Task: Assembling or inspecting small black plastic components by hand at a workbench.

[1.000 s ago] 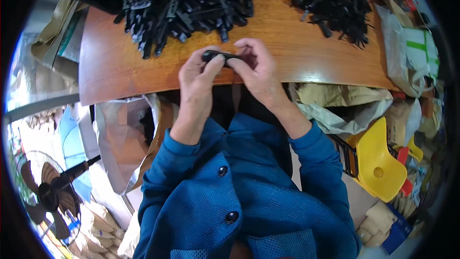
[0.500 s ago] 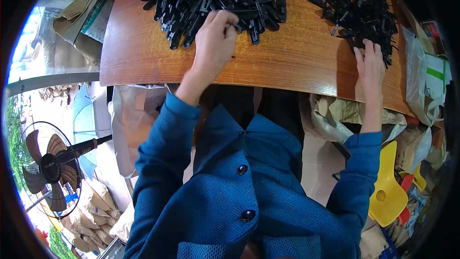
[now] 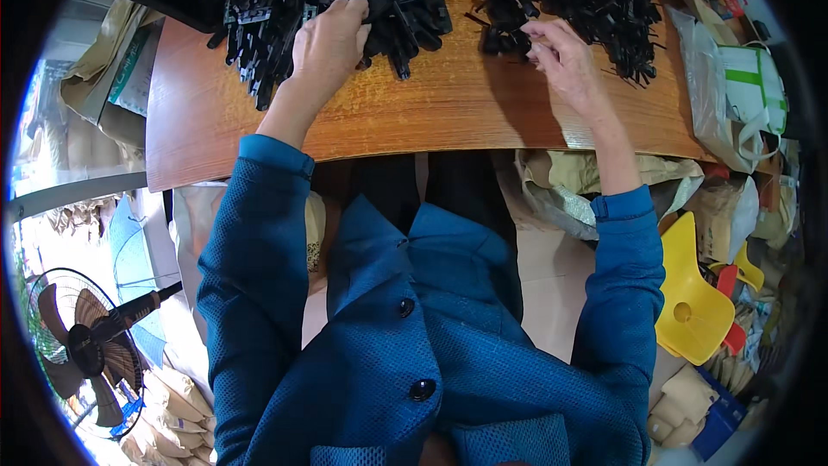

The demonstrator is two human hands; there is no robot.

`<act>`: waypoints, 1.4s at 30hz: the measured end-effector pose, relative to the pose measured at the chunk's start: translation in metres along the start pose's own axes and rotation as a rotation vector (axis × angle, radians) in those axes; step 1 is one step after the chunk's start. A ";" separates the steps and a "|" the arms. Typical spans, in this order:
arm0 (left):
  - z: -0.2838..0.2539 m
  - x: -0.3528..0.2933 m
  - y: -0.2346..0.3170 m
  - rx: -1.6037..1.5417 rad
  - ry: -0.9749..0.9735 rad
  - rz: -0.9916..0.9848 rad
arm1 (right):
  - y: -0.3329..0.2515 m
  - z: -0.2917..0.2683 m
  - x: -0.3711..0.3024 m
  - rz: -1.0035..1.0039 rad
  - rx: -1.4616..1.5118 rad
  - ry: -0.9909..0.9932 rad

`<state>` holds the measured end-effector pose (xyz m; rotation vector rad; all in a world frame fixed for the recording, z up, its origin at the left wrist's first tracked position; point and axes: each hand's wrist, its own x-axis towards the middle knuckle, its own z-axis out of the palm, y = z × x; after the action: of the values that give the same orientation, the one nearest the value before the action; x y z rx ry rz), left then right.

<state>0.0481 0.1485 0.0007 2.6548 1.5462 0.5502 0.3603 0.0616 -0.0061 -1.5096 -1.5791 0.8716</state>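
Note:
My left hand is at the near edge of a heap of long black plastic parts, its fingers curled in. What sits under those fingers is hidden by the hand. My right hand is raised at the near side of a second heap of smaller, spindly black parts. Its thumb and fingertips come together in a pinch, and anything between them is too small to name. Both heaps lie on a brown wooden table.
Plastic bags hang at the table's right end. Below them stands a yellow plastic chair. A fan is at the lower left, near stacked paper sacks. A paper bag sits under the table's front edge.
My right hand has moved left and lifted from the right heap's near edge, its fingers drawing into a pinch. My left hand remains at the long parts. The whole view has shifted slightly.

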 end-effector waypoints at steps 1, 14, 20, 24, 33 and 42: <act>-0.002 -0.002 -0.002 -0.068 0.045 -0.012 | 0.002 -0.002 0.000 -0.216 -0.224 0.022; -0.048 -0.108 0.018 -2.084 -0.245 -0.576 | -0.040 0.047 0.011 -0.536 -1.328 -0.139; -0.052 -0.137 0.010 -2.253 -0.282 -0.579 | -0.043 0.062 0.018 -0.547 -1.238 -0.058; -0.051 -0.144 0.010 -2.236 -0.209 -0.599 | -0.044 0.073 0.031 -0.526 -0.735 0.244; -0.039 -0.137 0.018 -1.832 0.031 -0.547 | -0.085 0.106 0.040 -0.299 0.204 0.137; -0.037 -0.135 0.025 -1.577 0.264 -0.482 | -0.132 0.172 -0.025 -0.312 0.099 -0.039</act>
<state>-0.0030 0.0160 0.0007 1.0213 0.9162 1.3140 0.1467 0.0340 0.0274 -1.1437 -1.7164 0.7905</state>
